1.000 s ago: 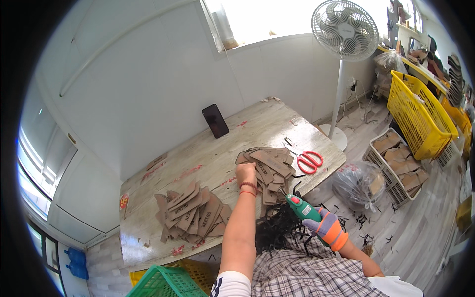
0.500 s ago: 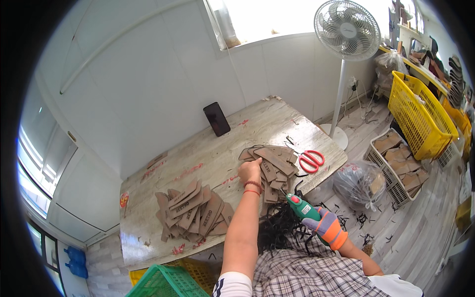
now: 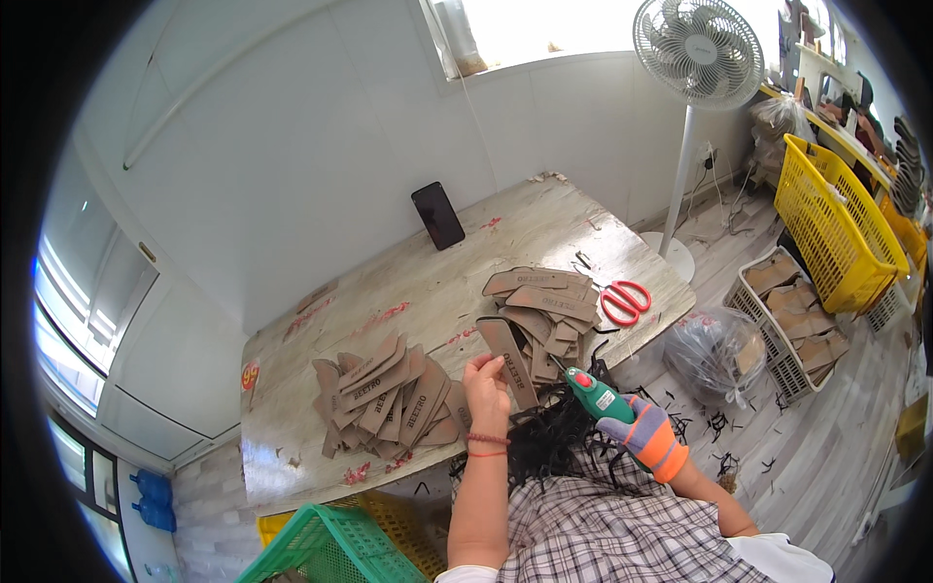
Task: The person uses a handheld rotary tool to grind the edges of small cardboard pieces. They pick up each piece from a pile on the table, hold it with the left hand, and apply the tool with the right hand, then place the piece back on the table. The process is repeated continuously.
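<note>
Now left hand (image 3: 486, 384) nearer, brown strip (image 3: 511, 361) lifted

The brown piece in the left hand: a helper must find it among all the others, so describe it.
On the wooden table, between two heaps of brown pieces, the left hand pinches one long brown strip. It alone stands lifted and apart from both piles.

Sunlit white-walled room (image 3: 321, 146), standing fan (image 3: 698, 49)
</note>
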`<state>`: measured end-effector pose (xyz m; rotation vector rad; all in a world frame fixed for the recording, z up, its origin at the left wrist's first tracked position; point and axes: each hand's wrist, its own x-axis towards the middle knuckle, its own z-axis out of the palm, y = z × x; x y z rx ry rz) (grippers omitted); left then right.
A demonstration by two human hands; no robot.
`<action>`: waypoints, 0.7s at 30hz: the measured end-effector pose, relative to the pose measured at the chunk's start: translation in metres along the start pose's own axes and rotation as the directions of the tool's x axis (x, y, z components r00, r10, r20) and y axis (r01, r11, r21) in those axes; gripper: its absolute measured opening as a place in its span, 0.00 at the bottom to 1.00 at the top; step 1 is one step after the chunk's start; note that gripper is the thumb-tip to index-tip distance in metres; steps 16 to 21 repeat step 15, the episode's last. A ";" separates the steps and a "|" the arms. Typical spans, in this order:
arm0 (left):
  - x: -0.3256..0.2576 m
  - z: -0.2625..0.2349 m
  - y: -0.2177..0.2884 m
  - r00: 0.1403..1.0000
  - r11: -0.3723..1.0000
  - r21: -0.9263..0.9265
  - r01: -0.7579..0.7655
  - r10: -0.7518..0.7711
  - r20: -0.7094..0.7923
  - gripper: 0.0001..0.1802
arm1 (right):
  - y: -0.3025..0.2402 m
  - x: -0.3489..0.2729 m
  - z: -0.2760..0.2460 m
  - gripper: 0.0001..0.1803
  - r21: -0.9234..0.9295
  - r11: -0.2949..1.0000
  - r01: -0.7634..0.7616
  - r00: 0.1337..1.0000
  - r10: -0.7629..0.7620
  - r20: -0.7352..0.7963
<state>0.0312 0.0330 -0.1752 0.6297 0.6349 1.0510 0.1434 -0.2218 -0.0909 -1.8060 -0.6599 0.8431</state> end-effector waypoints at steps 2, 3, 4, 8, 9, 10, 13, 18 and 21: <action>-0.035 0.013 0.011 0.998 0.994 -0.092 0.056 -0.053 0.039 0.14 | 0.006 0.002 0.005 0.28 -0.045 0.997 0.058 0.998 -0.059 -0.019; -0.045 0.017 0.014 0.996 0.989 -0.122 0.077 -0.069 0.063 0.14 | 0.014 0.006 0.009 0.27 -0.067 0.993 0.096 0.995 -0.098 -0.031; -0.052 0.021 0.016 0.992 0.983 -0.152 0.099 -0.086 0.088 0.13 | 0.019 0.006 0.011 0.26 -0.090 0.987 0.133 0.990 -0.138 -0.043; -0.075 0.043 0.024 0.989 0.954 -0.265 0.141 -0.126 0.072 0.11 | -0.004 -0.006 0.013 0.27 -0.057 0.996 0.062 0.998 -0.063 -0.026; -0.078 0.046 0.024 0.992 0.960 -0.254 0.122 -0.106 0.073 0.11 | -0.002 -0.007 0.013 0.28 -0.001 0.999 0.050 0.999 -0.050 -0.007; -0.081 0.049 0.023 0.993 0.965 -0.243 0.103 -0.087 0.075 0.10 | 0.001 -0.007 0.013 0.28 0.016 0.998 0.057 0.998 -0.057 -0.008; -0.089 0.059 0.025 0.995 0.975 -0.217 0.051 -0.030 0.100 0.09 | 0.006 -0.007 0.010 0.29 0.058 0.996 0.074 0.997 -0.073 -0.010; -0.090 0.061 0.024 0.995 0.981 -0.194 0.021 -0.002 0.099 0.11 | 0.004 -0.008 0.009 0.30 0.071 0.994 0.078 0.997 -0.078 0.003; -0.090 0.061 0.024 0.995 0.981 -0.194 0.021 -0.002 0.099 0.11 | 0.004 -0.008 0.009 0.30 0.071 0.994 0.078 0.997 -0.078 0.003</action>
